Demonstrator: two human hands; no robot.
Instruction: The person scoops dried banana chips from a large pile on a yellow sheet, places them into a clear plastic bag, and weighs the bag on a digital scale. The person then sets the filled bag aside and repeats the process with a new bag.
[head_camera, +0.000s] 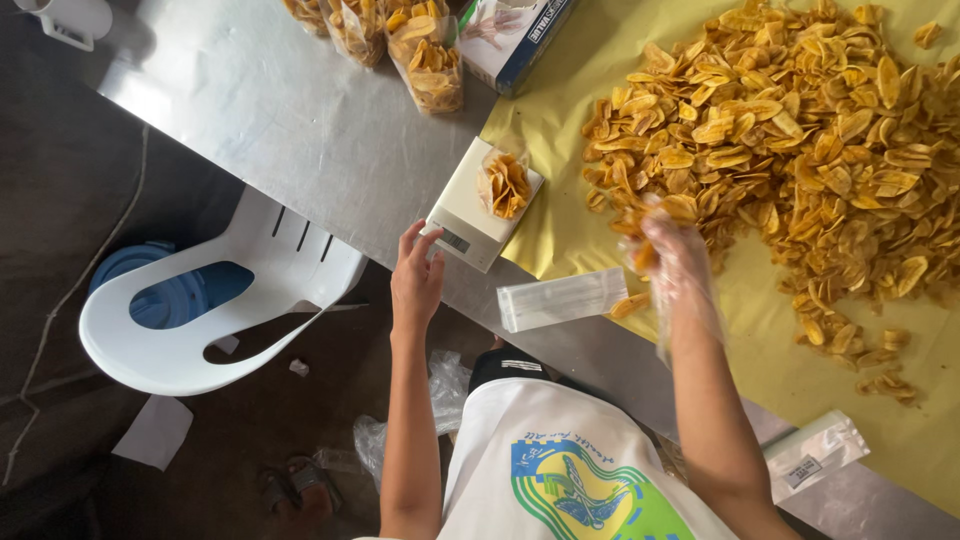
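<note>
**Chip spill risk at the scale**

Steel bench over a dark floor, white plastic chair pushed up under its edge, yellow sheet covering the far half.

Near: stack of flat clear bags at the bench edge, another pack off to my right.

My left hand rests fingertips on the corner of the small white scale, grip released, holding nothing. Risk: any weight from those fingers skews the reading or shoves the scale, and the open bag of chips on the pan sits unsupported and looks easy to tip.

My right hand is in a loose clear glove, grip clenched on a small handful of banana chips at the near edge of the chip pile. It's blurred, so I can't tell how many. Risk: loose glove film plus thin, brittle slices means some could slip out or snap over the gap to the scale.

Chips: golden-yellow, thin, curled ovals, spread wide on the sheet. Far side: filled bags and a blue box.
</note>
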